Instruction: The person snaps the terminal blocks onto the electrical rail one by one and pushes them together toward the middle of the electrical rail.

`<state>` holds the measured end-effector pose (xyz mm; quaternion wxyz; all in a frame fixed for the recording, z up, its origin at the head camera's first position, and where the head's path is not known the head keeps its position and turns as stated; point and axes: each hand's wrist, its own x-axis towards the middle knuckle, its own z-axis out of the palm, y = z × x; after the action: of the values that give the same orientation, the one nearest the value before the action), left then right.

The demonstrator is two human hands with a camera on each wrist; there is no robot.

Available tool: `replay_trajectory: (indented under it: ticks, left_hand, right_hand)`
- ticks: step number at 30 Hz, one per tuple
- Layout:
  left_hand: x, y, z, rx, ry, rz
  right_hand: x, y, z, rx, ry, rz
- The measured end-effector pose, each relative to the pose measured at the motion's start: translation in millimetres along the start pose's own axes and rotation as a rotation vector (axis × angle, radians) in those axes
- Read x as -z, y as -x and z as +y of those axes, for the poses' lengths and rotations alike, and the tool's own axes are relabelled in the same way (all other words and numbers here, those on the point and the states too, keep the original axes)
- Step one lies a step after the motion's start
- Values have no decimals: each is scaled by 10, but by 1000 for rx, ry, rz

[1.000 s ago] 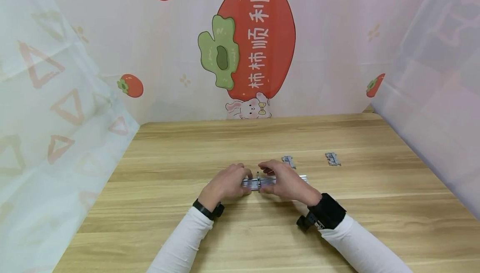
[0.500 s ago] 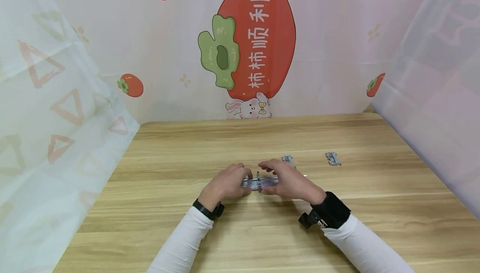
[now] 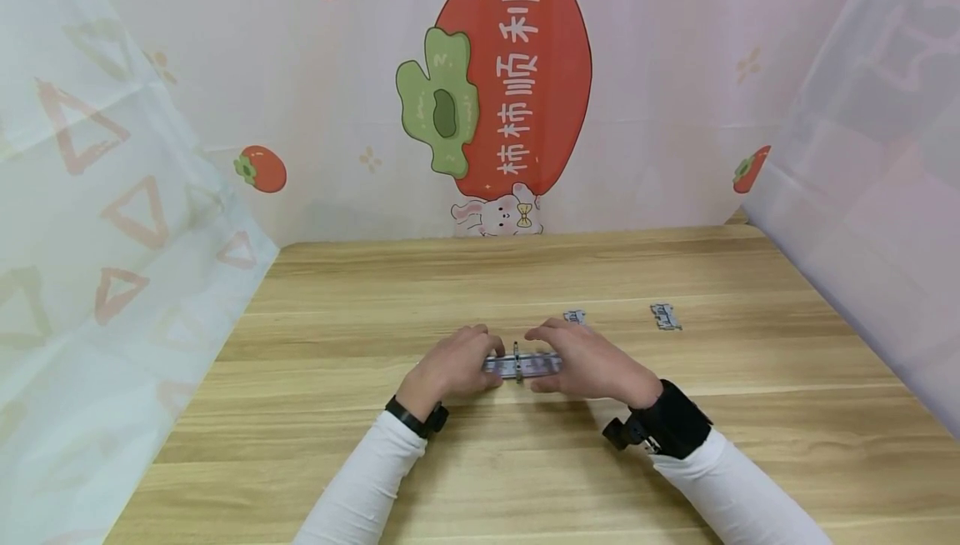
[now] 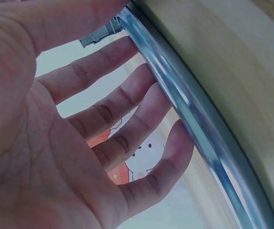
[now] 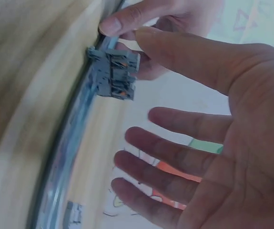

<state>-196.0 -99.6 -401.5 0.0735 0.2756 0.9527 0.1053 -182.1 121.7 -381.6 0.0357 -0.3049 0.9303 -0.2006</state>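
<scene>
A metal DIN rail (image 3: 538, 364) lies across the middle of the table, with a grey terminal block (image 3: 517, 362) standing upright on it. My left hand (image 3: 453, 363) holds the rail left of the block, thumb on the near side; in the left wrist view its fingertips meet the far edge of the rail (image 4: 184, 105). On the other side of the block, my right hand (image 3: 596, 366) is held over the rail, partly covering it. The right wrist view shows its fingers spread and apart from the block (image 5: 113, 74), with nothing between thumb and fingers.
Two more grey terminal blocks lie flat behind the rail: one (image 3: 575, 317) is partly hidden by my right hand, the other (image 3: 666, 317) lies farther right. The wooden table (image 3: 360, 295) meets a printed cloth backdrop (image 3: 337, 112) at the back and sides.
My right hand has drawn slightly right, away from the upright terminal block, with its thumb and fingers farther from it. The left hand and the rail look unmoved.
</scene>
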Motion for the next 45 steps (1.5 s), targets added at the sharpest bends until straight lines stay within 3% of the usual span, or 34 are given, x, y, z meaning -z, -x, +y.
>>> replay_trajectory:
  ticks: [12, 29, 39, 45]
  left_hand:
    - [-2, -12, 1, 10, 6, 0]
    - [10, 2, 11, 11, 4, 2]
    - [9, 8, 7, 17, -13, 2]
    - [29, 26, 20, 9, -75, -4]
  right_hand:
    - [180, 58, 107, -44, 97, -19]
    - [474, 166, 513, -117, 164, 166]
    - [578, 235, 809, -222, 211, 214]
    - [591, 250, 897, -280, 189, 182]
